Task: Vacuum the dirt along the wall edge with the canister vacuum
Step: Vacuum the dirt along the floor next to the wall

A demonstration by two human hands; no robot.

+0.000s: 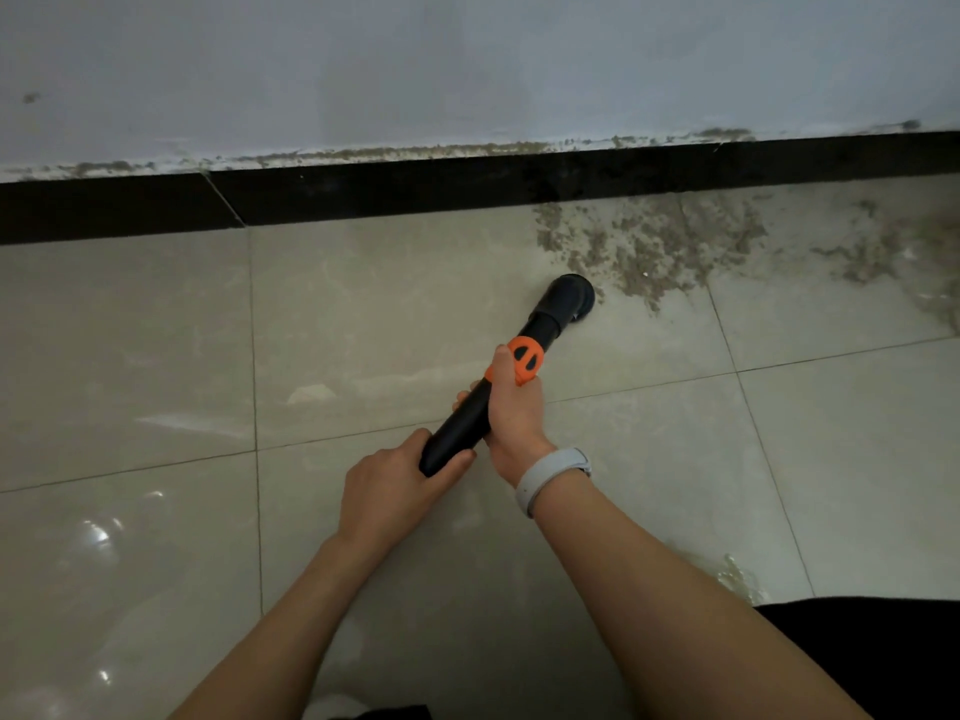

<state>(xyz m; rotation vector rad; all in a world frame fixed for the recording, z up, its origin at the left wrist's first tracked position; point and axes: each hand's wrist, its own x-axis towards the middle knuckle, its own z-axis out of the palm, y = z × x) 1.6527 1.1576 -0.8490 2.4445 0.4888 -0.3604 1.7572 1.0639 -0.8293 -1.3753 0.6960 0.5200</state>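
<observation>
Black wand (470, 423) clamped in both our left hand (395, 488) and right hand (511, 407), its nozzle (571, 296) angles far-right, touching the dirt (649, 241) edge.

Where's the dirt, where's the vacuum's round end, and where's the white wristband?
dirt (660, 246), head view, middle of the big sandy patch by the wall.
vacuum nozzle (571, 296), head view, its round black end.
wristband (545, 478), head view, the white strap's middle.
</observation>
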